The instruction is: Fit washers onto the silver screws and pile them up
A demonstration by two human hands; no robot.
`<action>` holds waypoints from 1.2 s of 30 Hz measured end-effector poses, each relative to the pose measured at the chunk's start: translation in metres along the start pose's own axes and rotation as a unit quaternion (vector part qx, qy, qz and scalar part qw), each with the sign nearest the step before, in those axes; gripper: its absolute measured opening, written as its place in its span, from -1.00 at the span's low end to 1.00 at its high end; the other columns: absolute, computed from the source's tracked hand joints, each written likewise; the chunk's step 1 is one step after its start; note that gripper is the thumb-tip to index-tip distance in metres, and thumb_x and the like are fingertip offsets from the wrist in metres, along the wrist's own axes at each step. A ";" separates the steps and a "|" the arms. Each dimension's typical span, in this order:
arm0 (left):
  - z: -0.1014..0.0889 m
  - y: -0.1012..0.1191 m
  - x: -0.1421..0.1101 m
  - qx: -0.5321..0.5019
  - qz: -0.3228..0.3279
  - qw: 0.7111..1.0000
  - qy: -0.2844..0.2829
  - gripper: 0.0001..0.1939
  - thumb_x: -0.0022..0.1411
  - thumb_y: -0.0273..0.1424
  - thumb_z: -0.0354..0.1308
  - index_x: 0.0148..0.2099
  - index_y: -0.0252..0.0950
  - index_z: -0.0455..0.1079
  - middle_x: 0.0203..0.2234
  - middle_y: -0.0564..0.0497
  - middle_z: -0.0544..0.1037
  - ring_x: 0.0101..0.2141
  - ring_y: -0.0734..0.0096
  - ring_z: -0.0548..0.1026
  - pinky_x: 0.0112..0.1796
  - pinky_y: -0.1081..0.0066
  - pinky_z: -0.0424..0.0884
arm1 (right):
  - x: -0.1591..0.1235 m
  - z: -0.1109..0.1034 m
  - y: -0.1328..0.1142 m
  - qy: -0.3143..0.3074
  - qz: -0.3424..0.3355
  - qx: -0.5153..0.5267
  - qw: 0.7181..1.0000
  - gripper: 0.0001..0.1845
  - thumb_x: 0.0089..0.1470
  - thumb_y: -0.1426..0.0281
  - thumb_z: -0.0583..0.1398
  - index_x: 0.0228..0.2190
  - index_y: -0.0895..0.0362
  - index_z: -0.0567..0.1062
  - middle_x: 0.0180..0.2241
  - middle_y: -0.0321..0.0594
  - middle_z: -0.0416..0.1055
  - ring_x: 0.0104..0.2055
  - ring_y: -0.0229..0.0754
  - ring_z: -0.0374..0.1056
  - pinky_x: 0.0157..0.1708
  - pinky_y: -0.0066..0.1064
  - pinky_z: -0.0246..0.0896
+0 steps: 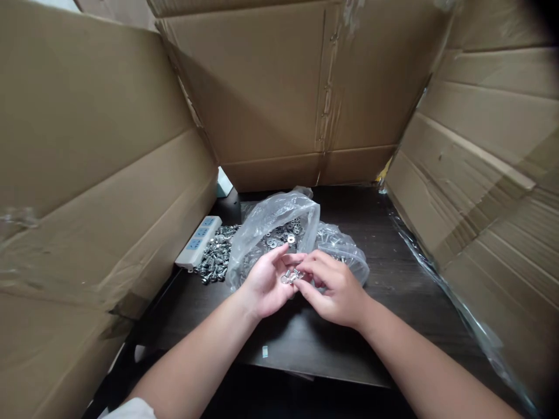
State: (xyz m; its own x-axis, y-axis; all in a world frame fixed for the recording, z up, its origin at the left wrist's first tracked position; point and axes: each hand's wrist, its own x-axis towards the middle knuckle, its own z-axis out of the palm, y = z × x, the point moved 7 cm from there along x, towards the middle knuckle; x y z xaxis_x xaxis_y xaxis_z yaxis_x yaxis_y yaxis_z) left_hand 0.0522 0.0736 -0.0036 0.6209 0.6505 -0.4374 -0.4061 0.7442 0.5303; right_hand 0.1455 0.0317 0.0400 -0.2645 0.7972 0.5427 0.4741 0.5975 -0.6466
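Note:
My left hand (271,284) is turned palm up and cupped, with several small shiny metal screws (290,277) lying in it. Over that palm, my right hand (332,286) has its thumb and fingertips pinched together at the screws; the exact piece between them is too small to make out. Just behind both hands stands an open clear plastic bag (275,212) with loose metal washers (279,240) inside. A second clear bag (345,247) of small metal parts lies to its right, partly hidden by my right hand.
A pile of dark metal screws with washers (217,256) lies left of the bags, beside a white power strip (198,241) with blue labels. A small pale piece (265,351) is near the front edge of the dark table (314,349). Cardboard walls (271,99) enclose the back and sides.

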 end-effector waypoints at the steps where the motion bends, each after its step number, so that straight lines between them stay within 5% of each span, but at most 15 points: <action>1: -0.002 0.000 0.000 -0.006 0.001 1.000 -0.002 -0.63 0.33 -0.29 -0.04 -0.28 -0.51 0.44 -0.47 -0.15 0.49 -0.49 0.36 0.49 -0.43 0.43 0.45 | 0.000 0.003 0.000 -0.015 -0.007 -0.025 1.000 -0.81 0.14 0.42 0.16 -0.18 0.11 0.49 -0.20 -0.07 0.41 -0.31 -0.15 0.35 -0.30 -0.30 0.28; 9: -0.012 -0.005 -0.003 -0.028 -0.022 0.999 0.035 -0.64 0.29 -0.27 0.03 -0.27 -0.51 0.45 -0.51 -0.10 0.46 -0.56 0.47 0.41 -0.53 0.50 0.36 | -0.006 0.025 -0.002 -0.124 -0.067 -0.190 0.972 -0.77 0.23 0.48 0.05 -0.23 0.11 0.51 -0.19 -0.10 0.47 -0.28 -0.15 0.39 -0.38 -0.38 0.22; 17: -0.014 -0.002 -0.001 0.014 0.046 0.998 0.040 -0.81 0.25 -0.41 0.08 -0.30 -0.46 0.42 -0.47 -0.05 0.46 -0.50 0.49 0.46 -0.48 0.51 0.44 | 0.000 0.000 -0.001 0.046 -0.040 0.025 0.998 -0.81 0.19 0.54 0.11 -0.20 0.13 0.49 -0.27 -0.13 0.43 -0.25 -0.19 0.40 -0.26 -0.37 0.33; 20: -0.008 -0.005 -0.002 0.090 0.049 0.995 -0.008 -0.84 0.21 -0.40 0.16 -0.34 -0.43 0.40 -0.56 0.02 0.39 -0.64 0.63 0.33 -0.69 0.66 0.17 | 0.002 -0.010 0.003 0.091 -0.001 0.060 0.994 -0.84 0.18 0.54 0.14 -0.25 0.13 0.52 -0.33 -0.18 0.43 -0.31 -0.22 0.39 -0.30 -0.38 0.32; 23: -0.009 -0.011 -0.002 0.114 0.012 0.993 -0.021 -0.81 0.18 -0.37 0.20 -0.37 -0.41 0.37 -0.61 0.07 0.35 -0.74 0.76 0.13 -0.75 0.72 -0.11 | 0.003 -0.012 0.006 0.108 0.021 0.075 0.991 -0.87 0.17 0.52 0.16 -0.31 0.14 0.53 -0.36 -0.19 0.44 -0.32 -0.22 0.38 -0.31 -0.39 0.30; 28: -0.012 -0.014 0.000 0.081 -0.028 0.996 -0.033 -0.85 0.09 -0.47 0.28 -0.40 -0.42 0.35 -0.63 0.12 0.31 -0.74 0.82 0.06 -0.75 0.74 -0.14 | 0.003 -0.009 0.010 0.108 0.035 0.081 0.990 -0.89 0.17 0.48 0.17 -0.33 0.14 0.53 -0.36 -0.19 0.44 -0.32 -0.21 0.39 -0.32 -0.39 0.30; 33: -0.003 -0.002 -0.007 0.094 0.037 0.990 -0.100 -0.86 0.10 -0.44 0.30 -0.35 -0.44 0.44 -0.61 0.08 0.38 -0.75 0.84 0.05 -0.75 0.73 -0.12 | 0.001 -0.020 0.014 0.138 0.039 0.072 0.987 -0.85 0.22 0.47 0.12 -0.27 0.14 0.51 -0.31 -0.18 0.45 -0.50 -0.30 0.35 -0.44 -0.40 0.31; 36: 0.004 0.002 -0.016 0.105 0.053 0.979 -0.168 -0.82 0.07 -0.40 0.35 -0.32 -0.42 0.50 -0.63 0.04 0.43 -0.77 0.83 0.05 -0.76 0.71 -0.10 | 0.007 -0.032 0.001 0.154 -0.028 -0.012 0.988 -0.85 0.16 0.54 0.15 -0.25 0.15 0.51 -0.33 -0.16 0.45 -0.41 -0.23 0.39 -0.35 -0.36 0.33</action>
State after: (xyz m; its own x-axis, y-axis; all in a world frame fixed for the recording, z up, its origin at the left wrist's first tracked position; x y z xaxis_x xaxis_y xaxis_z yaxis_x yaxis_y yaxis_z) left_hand 0.0439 0.0639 0.0072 0.7825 0.6094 -0.1275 -0.3555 0.6055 0.7121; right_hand 0.1708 0.0354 0.0604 -0.0247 0.6961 0.7175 0.4864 0.6354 -0.5997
